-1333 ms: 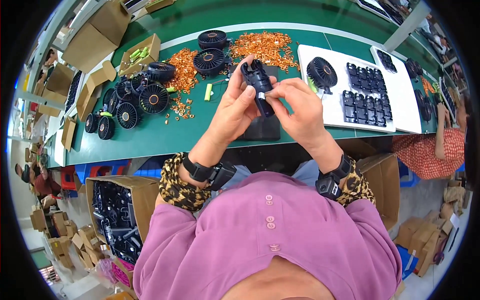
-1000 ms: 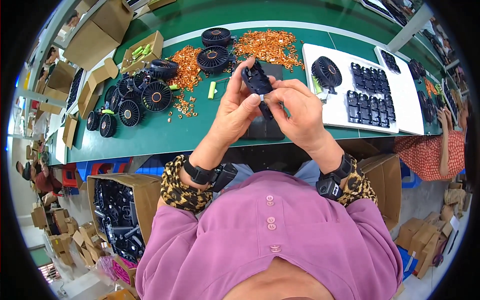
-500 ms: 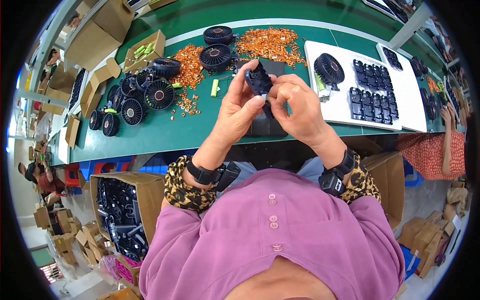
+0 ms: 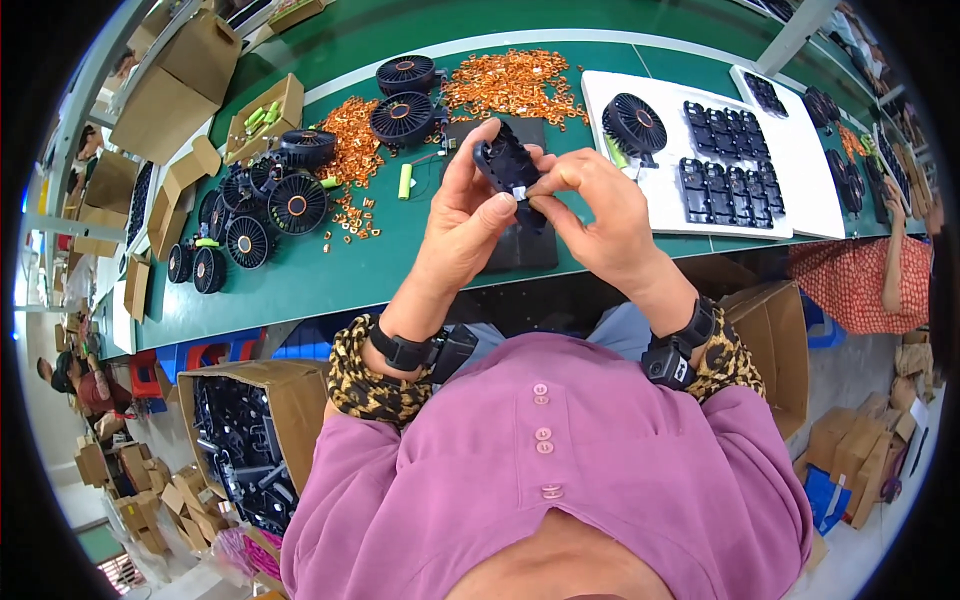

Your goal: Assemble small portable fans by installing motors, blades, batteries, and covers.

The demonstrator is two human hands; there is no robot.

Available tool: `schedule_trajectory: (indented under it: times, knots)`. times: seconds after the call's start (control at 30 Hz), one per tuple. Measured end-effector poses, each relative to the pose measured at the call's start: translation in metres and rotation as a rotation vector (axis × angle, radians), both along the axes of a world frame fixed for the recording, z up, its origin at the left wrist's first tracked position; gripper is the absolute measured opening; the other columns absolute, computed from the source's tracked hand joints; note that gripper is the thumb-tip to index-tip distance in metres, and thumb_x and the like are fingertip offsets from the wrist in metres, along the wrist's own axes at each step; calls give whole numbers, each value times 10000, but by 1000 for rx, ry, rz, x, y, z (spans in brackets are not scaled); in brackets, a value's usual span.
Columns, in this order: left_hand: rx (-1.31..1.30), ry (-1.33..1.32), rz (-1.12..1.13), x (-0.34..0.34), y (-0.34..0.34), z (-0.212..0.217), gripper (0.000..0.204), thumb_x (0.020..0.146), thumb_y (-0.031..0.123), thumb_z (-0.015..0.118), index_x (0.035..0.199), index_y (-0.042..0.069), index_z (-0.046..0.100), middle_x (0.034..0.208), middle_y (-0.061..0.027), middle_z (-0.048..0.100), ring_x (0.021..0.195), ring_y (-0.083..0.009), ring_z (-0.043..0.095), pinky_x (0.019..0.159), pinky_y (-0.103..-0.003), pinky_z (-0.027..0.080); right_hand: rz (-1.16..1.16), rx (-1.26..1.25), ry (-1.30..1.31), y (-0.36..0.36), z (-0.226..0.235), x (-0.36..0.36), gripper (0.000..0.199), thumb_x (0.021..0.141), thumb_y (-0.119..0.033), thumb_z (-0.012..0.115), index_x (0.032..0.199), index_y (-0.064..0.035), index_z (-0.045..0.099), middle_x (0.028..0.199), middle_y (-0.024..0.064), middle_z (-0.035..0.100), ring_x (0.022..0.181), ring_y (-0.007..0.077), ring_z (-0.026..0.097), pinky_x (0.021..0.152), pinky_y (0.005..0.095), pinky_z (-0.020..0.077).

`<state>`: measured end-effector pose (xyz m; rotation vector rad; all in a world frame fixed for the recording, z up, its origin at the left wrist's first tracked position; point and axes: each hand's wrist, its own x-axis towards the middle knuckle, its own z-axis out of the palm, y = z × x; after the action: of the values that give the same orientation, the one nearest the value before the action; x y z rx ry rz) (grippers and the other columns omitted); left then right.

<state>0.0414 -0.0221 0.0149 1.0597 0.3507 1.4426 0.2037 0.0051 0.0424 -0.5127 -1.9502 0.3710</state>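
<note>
My left hand (image 4: 452,228) is closed round a dark, hollow plastic housing (image 4: 508,158), held tilted above the table. Its thumb presses near the housing's lower end, where a small white piece (image 4: 519,193) shows. My right hand (image 4: 612,222) is closed in a pinch at that white piece, thumb and index fingertips against it; the exact grip is partly hidden. Under both hands lies a black mat (image 4: 528,252). Just left of them a green battery cell (image 4: 405,182) lies on the green table (image 4: 330,285). Round black fans (image 4: 403,120) stand beyond my left hand.
Orange ring-like parts (image 4: 515,85) lie heaped at the back. More fans (image 4: 297,200) cluster left, beside a carton of green cells (image 4: 262,118). On the right, a white foam board (image 4: 660,210) carries black housings (image 4: 733,192) and a fan (image 4: 634,124). A co-worker's hand (image 4: 893,203) shows far right.
The head view has shifted, so the table's things appear further left. My right fingers have changed their pinch at the white piece, which now shows more clearly. The housing has tilted slightly.
</note>
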Motion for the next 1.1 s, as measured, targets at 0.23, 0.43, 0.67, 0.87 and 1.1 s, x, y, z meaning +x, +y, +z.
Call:
schedule_trajectory:
  times: [0.23, 0.43, 0.67, 0.87, 1.1]
  knots:
    - [-23, 42, 33, 6, -2, -2, 655, 852, 25, 602, 1417, 98, 279, 1284, -143, 486, 1169, -222, 502, 999, -357, 398, 34, 71, -8, 3, -2, 3, 270, 639, 84, 664, 833, -42, 523, 759, 84, 574, 740, 283, 600, 637, 348, 501]
    - [-30, 86, 55, 6, -4, -6, 658, 836, 16, 620, 1409, 87, 303, 1294, -132, 484, 1151, -179, 501, 1000, -319, 390, 90, 146, -30, 9, -7, 3, 316, 637, 89, 655, 879, -52, 509, 822, 86, 572, 795, 304, 590, 687, 356, 498]
    - [-174, 17, 7, -4, 1, 7, 604, 927, 180, 467, 1444, 168, 155, 1207, -199, 500, 1029, -296, 585, 861, -464, 501, 259, -143, -296, 0, -7, 55, 163, 759, 31, 543, 883, -69, 581, 839, 88, 601, 783, 263, 604, 701, 363, 478]
    - [-421, 39, -41, -5, 34, -1, 449, 992, 335, 305, 1354, 79, 370, 987, -164, 591, 763, -189, 612, 685, -362, 543, -383, -668, -464, 82, 12, 113, 343, 874, -254, 531, 1150, -52, 565, 844, 141, 641, 839, 264, 635, 776, 343, 483]
    - [-398, 200, 137, -4, 22, -14, 475, 992, 392, 317, 1308, 52, 416, 940, -140, 609, 737, -149, 600, 658, -290, 507, -61, -739, -725, 156, -17, 126, 1059, 548, -246, 823, 1423, -47, 261, 1343, 231, 434, 1208, 303, 468, 1010, 334, 368]
